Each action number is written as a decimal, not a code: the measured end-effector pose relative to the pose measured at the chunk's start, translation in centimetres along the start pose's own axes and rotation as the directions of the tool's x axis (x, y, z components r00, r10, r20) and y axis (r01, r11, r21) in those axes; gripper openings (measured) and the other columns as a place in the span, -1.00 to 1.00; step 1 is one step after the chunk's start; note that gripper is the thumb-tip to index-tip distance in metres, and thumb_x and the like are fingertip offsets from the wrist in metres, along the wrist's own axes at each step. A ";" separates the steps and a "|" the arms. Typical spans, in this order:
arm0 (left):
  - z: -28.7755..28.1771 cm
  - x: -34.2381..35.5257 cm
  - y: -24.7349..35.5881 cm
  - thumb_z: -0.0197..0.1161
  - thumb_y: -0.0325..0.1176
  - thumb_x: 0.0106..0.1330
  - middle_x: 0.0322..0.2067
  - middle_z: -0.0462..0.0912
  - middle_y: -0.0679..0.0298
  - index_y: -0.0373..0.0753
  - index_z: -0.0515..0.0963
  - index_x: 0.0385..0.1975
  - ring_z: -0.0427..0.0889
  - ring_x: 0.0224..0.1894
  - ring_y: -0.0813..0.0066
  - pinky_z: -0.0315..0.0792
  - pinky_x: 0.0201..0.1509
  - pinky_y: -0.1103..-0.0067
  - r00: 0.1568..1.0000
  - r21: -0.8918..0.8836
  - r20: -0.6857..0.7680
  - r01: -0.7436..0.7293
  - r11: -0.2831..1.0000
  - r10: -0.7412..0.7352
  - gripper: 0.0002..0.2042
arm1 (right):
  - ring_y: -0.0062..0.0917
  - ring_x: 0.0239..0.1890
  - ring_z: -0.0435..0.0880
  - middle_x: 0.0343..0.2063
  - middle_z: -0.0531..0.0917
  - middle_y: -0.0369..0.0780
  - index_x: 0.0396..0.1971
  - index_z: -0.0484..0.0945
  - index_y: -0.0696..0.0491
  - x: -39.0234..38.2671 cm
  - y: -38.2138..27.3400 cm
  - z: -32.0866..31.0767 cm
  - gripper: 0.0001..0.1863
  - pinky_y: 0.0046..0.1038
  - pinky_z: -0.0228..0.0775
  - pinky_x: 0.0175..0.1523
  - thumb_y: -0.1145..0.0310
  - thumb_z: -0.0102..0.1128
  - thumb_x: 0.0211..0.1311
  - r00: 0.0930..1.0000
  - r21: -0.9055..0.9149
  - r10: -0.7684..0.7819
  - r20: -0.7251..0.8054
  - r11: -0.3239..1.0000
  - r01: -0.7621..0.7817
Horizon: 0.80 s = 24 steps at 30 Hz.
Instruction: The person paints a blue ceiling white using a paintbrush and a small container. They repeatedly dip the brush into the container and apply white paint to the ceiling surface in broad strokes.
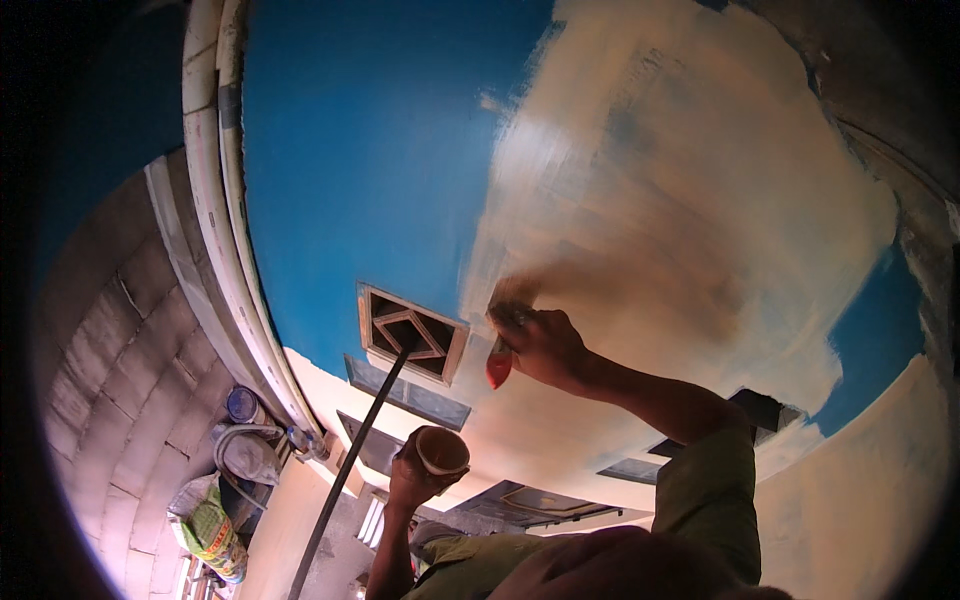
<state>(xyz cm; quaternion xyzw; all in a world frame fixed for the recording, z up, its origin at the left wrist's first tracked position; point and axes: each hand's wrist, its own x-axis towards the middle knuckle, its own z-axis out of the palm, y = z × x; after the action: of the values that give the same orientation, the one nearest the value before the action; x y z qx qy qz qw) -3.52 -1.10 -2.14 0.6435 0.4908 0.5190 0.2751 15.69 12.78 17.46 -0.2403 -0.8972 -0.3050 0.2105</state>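
Observation:
My right hand is closed round a paintbrush with a red handle. Its bristles, partly hidden by my fingers and shadow, are at the cream-coated part of a large wall surface. Lower and to the left, my left hand wraps round a small round pot, its mouth facing up; the contents are too dim to make out. Blue paint covers the left side of the surface, and brushy streaks mark where the cream meets it.
A square vent opening with a diamond-shaped grille lies left of my right hand. A dark pole slants up to it. Pale pipes run along the left edge, beside a block wall. A printed sack and a bucket stand lower left.

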 end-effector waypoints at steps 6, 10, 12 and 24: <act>-0.1 0.2 -0.6 0.55 -0.23 -0.38 -0.28 0.56 0.15 -0.27 0.35 -0.12 0.58 -0.22 0.30 0.49 -0.15 0.45 0.999 -0.020 -0.028 0.030 0.999 -0.031 -0.28 | -0.31 -0.61 0.58 -0.65 0.57 -0.12 -0.47 0.58 0.05 9.4 10.3 -9.0 -0.81 -0.36 0.41 -0.44 0.24 0.17 0.00 0.945 0.158 0.254 -0.204 0.962 -0.224; 1.0 0.3 -1.5 0.55 -0.23 -0.37 -0.27 0.56 0.15 -0.27 0.34 -0.12 0.58 -0.22 0.30 0.49 -0.15 0.45 0.999 -0.025 -0.049 -0.001 1.000 0.000 -0.28 | -0.35 -0.53 0.61 -0.54 0.61 -0.20 -0.29 0.56 -0.05 16.2 14.2 -19.7 -0.79 -0.43 0.48 -0.41 0.36 0.18 -0.01 0.912 -0.515 -0.144 -0.383 0.854 -0.081; 1.5 -0.1 -1.4 0.55 -0.23 -0.37 -0.27 0.56 0.15 -0.27 0.34 -0.13 0.58 -0.21 0.30 0.49 -0.15 0.45 0.999 -0.035 -0.049 0.014 0.999 -0.016 -0.29 | -0.43 -0.63 0.59 -0.60 0.61 -0.24 -0.32 0.56 -0.05 17.1 14.3 -21.0 -0.79 -0.48 0.44 -0.52 0.31 0.18 -0.03 0.922 -0.714 -0.160 -0.352 0.682 -0.155; -0.8 -0.6 -1.3 0.53 -0.24 -0.34 -0.29 0.57 0.14 -0.28 0.34 -0.13 0.59 -0.24 0.29 0.49 -0.17 0.46 0.998 -0.019 0.000 0.066 0.998 -0.066 -0.31 | -0.33 -0.30 0.60 -0.26 0.54 -0.01 -0.18 0.42 0.25 -3.4 -4.2 5.2 -0.55 -0.44 0.49 -0.45 0.48 0.08 -0.22 0.963 -0.026 0.061 0.261 0.998 -0.056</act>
<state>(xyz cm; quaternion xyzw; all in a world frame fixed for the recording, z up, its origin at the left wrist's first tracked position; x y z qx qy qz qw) -4.73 -1.33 -3.27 0.6242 0.5070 0.5145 0.2978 14.85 12.19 10.00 -0.3069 -0.9067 -0.2726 0.0969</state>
